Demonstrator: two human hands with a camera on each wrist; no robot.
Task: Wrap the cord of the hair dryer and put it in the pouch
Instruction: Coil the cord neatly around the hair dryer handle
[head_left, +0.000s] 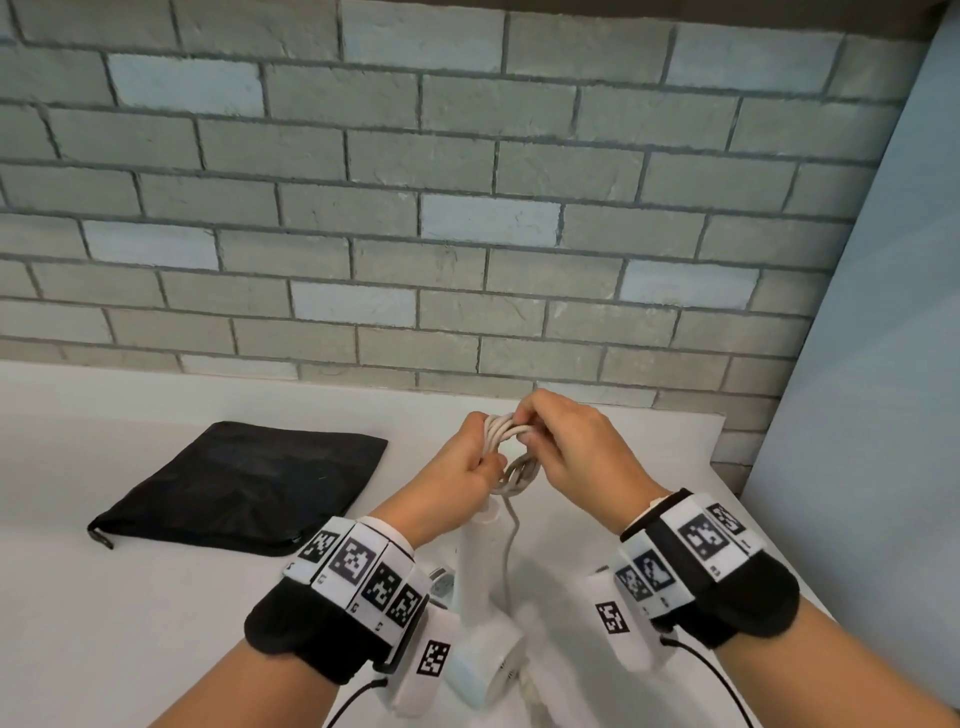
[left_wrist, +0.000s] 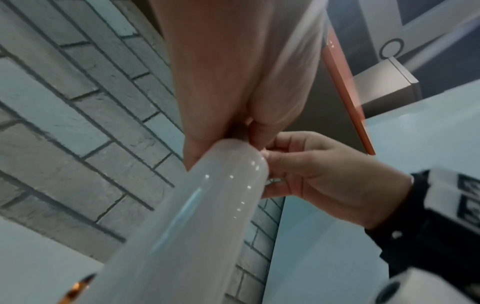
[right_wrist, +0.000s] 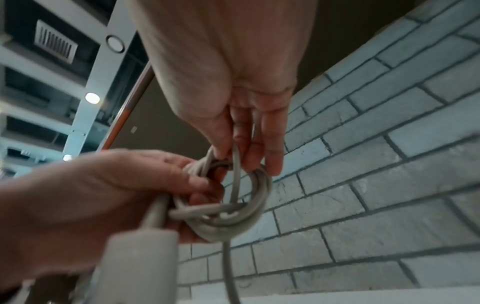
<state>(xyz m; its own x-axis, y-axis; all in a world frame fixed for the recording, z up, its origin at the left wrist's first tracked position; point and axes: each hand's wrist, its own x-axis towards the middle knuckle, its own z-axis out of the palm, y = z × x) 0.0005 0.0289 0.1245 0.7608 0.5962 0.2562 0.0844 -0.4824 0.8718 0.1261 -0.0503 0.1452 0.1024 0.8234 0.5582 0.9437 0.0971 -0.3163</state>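
Above the counter (head_left: 156, 597), the left hand (head_left: 467, 462) grips the coiled cord (head_left: 511, 452) atop the hair dryer (head_left: 483, 597); the right hand (head_left: 561, 441) pinches a loop. The pouch (head_left: 244, 488) lies flat toward the counter's left side.

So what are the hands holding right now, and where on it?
Both hold the hair dryer's cord: the left hand grips the coiled loops, the right hand pinches a strand at the top of the coil.
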